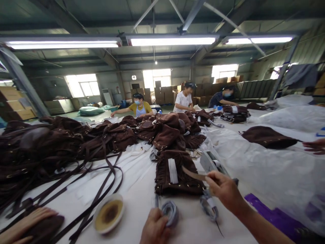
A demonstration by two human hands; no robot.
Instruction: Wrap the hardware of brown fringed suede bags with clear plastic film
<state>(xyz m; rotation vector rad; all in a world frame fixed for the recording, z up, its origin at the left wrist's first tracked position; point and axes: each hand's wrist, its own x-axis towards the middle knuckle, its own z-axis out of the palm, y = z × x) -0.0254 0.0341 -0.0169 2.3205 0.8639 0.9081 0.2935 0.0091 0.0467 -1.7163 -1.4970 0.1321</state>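
My left hand is closed at the lower middle, gripping a plastic-wrapped grey coil by its left side. My right hand pinches one end of a thin tan strip. The strip's far end lies over a dark brown fringed bag, which rests flat with a white wrapped piece on top. Another wrapped coil sits between the bag and my right forearm.
A dish of yellowish stuff stands at lower left, beside long dark straps. Brown bags are heaped behind. Other people's hands show at far left and right. A grey dispenser and purple object lie to the right.
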